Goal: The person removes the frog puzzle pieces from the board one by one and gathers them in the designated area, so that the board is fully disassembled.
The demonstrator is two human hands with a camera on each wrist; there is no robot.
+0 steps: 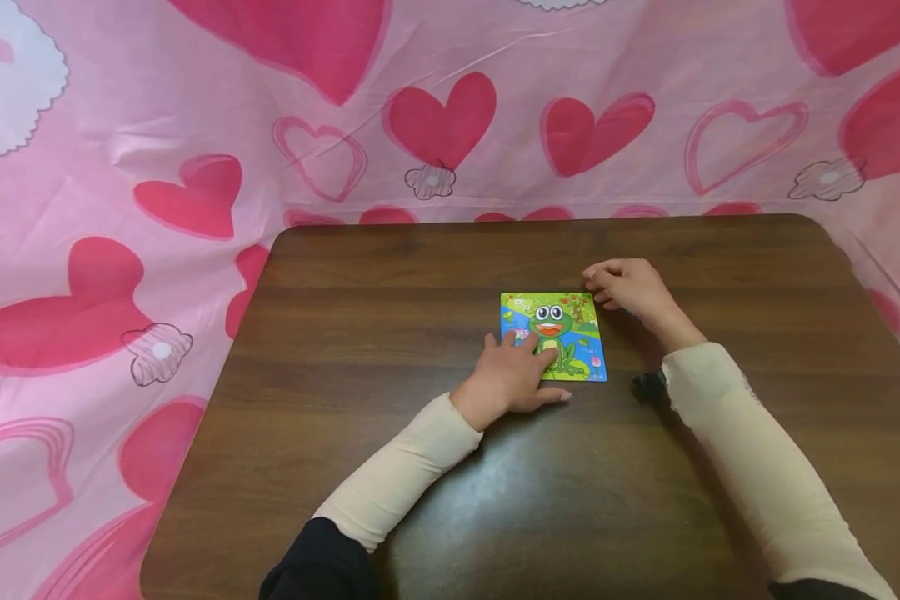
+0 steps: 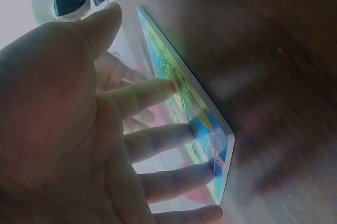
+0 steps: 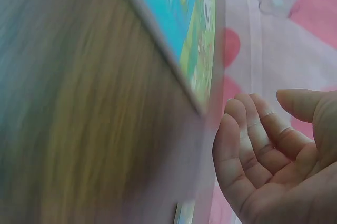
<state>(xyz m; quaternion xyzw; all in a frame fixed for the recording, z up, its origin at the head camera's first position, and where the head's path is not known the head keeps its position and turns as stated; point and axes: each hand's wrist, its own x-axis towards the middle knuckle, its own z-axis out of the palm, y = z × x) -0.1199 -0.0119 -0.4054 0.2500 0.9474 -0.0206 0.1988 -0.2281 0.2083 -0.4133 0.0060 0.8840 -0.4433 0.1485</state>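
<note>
- Nearby, at the lower edge of the head view, black sleeves (image 1: 318,567) end where long cream undersleeves (image 1: 401,471) begin, reaching to both wrists.
- Next comes the brown wood-grain table (image 1: 367,333), with a pale patch of glare between the forearms.
- The left hand (image 1: 512,377) lies with fingers spread and fairly straight, gripping nothing; its index, middle and ring fingers rest on the lower left part of the board, the little finger lies just off the left edge, and the thumb points right, below the lower edge.
- A small dark object (image 1: 648,385) sits beside the right cuff (too indistinct in the head view to name).
- The square frog picture board (image 1: 587,337) lies flat on the table, beyond the left thumb and to the left of the right hand. It shows a smiling green frog against blue, with leaves and flowers around; the left wrist view shows its thin edge.
- The right hand (image 1: 630,292) is just beside the board's upper right corner, its fingers loosely bent and empty, the thumb apart from them in the right wrist view.
- Farthest off, beyond the table's rounded corners, hangs pink cloth (image 1: 217,108) printed with red hearts, outlined hearts and sketched flowers.
</note>
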